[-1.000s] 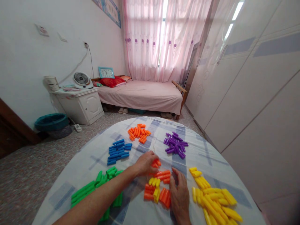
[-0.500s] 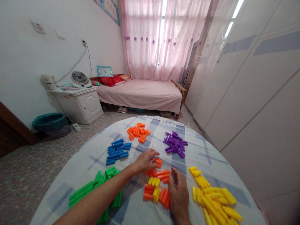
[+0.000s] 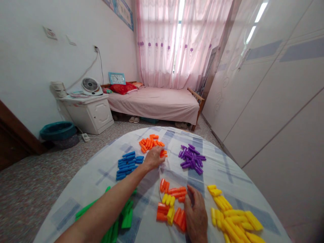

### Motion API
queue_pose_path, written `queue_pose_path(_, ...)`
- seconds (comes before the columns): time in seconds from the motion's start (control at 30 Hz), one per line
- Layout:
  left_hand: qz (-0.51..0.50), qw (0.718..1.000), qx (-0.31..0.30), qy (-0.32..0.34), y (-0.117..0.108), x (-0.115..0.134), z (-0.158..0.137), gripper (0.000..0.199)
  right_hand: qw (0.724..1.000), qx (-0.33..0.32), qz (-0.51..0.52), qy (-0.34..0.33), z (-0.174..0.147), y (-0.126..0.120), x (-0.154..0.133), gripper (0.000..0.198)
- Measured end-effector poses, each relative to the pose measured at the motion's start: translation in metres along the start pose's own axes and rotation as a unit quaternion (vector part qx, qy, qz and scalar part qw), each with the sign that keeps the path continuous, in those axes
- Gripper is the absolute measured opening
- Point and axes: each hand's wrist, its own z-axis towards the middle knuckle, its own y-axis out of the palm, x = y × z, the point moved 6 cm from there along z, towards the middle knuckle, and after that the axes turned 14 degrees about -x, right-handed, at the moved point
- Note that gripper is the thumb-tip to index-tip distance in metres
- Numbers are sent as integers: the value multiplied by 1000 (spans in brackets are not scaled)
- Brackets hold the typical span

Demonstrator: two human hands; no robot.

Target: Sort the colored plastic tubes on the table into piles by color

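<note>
Table [image 3: 224, 162]: curved edge; covered by a white cloth banded in blue-grey; plastic pieces laid out by colour.

Left hand [image 3: 155, 157]: extended to the far part of the table, fingers and thumb curved about a few orange pieces [image 3: 163, 154]; whether these are gripped or merely touched cannot be told. They are located at the near right edge of the orange pile [image 3: 149, 144].

Right hand [image 3: 196, 213]: placed low on the table, loosely opened, thumb spread, nothing seen in its grasp; positioned just beside the central red-orange pieces [image 3: 177, 192], among which small yellow pieces [image 3: 168, 199] are set.

Blue pile [image 3: 127, 165]: located left of the left hand, nearer than the orange one. Purple pile [image 3: 191, 158]: located at the far right, well apart from either hand. Green pile [image 3: 127, 218]: located near left (partly hidden by the left forearm). Yellow pile [image 3: 235, 221]: located near right, beyond the right hand.

Background: bed [image 3: 162, 99], pink-covered; wardrobe [image 3: 268, 101], white, at right; fan [image 3: 90, 85], placed on a cabinet [image 3: 99, 114].
</note>
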Motion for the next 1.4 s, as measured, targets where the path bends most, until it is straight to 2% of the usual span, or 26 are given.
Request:
queue_pose_path(0.13,14,998,43,-48,-18,-23,17,34,1000,1,-3,1,0,-1,-3,35)
queue_pose_path(0.23,21,998,45,-50,-19,-16,10,37,1000,5,-1,9,-1,-2,-4,35)
queue_pose_path(0.27,20,999,24,-32,-16,-10,5,35,1000,4,-1,12,-1,-2,-5,36)
queue_pose_path(0.33,7,998,-58,40,-5,9,-12,33,1000,-1,-1,13,-1,-2,-6,36)
queue_pose_path(0.43,-4,967,-200,157,13,38,-49,39,1000,-6,2,11,-1,-2,-9,35)
queue_pose_path(0.53,32,953,-251,167,23,47,-75,34,1000,-9,-1,11,-2,-2,-10,35)
queue_pose_path(0.63,55,959,-240,141,29,46,-84,18,1000,-7,-5,8,-1,-2,-10,36)
queue_pose_path(0.77,33,969,-202,137,25,37,-77,25,1000,2,2,3,0,-2,-8,35)
queue_pose_path(0.83,26,983,-142,110,12,24,-63,29,1000,2,5,3,0,-2,-6,35)
queue_pose_path(0.97,40,999,2,-2,-20,-15,-21,32,1000,-6,3,6,0,-1,-4,36)
queue_pose_path(1.07,43,997,40,-58,-32,-39,8,34,1000,-9,-4,8,0,-1,-4,36)
queue_pose_path(1.13,44,994,55,-81,-35,-46,18,37,1000,-10,-7,8,-1,0,-4,37)
queue_pose_path(1.2,48,991,73,-100,-36,-44,18,41,1000,-9,-10,9,-1,0,-5,37)
queue_pose_path(1.27,47,992,79,-81,-32,-30,10,39,1000,-9,-9,10,-1,-1,-7,38)
queue_pose_path(1.33,23,999,37,-6,-20,-4,-5,33,1000,-7,-2,13,-1,-1,-9,38)
queue_pose_path(1.4,-11,994,-53,96,0,28,-25,27,1000,-5,11,18,-1,-2,-10,39)
